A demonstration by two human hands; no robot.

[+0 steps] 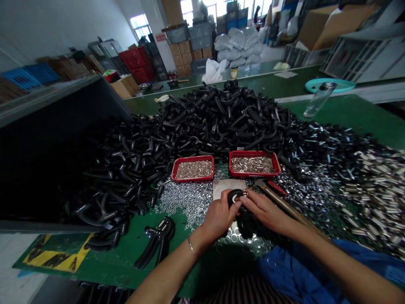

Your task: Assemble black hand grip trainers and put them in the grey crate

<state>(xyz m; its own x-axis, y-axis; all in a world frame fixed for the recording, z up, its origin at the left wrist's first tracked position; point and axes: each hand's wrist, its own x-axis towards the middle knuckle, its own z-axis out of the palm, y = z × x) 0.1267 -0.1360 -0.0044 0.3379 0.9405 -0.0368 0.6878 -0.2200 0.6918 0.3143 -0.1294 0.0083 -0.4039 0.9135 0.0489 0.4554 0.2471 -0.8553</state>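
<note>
Near the table's front, my left hand (219, 214) is closed round a black curved part (233, 195). My right hand (264, 210) meets it from the right, its thumb and fingers pinched on a small shiny metal piece (244, 194) at the part's end. Just behind the hands lies a grey metal plate (228, 184). Two red trays stand farther back: the left tray (193, 179) holds tiny metal pieces, the right tray (255, 174) small metal pins. A black hand grip (156, 240) rests on the green table left of my left forearm.
Black parts (218, 114) form a large heap behind the trays. Metal washers (186, 200) lie around the plate. A hammer (284, 204) lies right of it, partly behind my right hand. Metal cylinders (379, 192) cover the right side. A dark bin (63, 228) stands left, a clear bottle (319, 100) back right.
</note>
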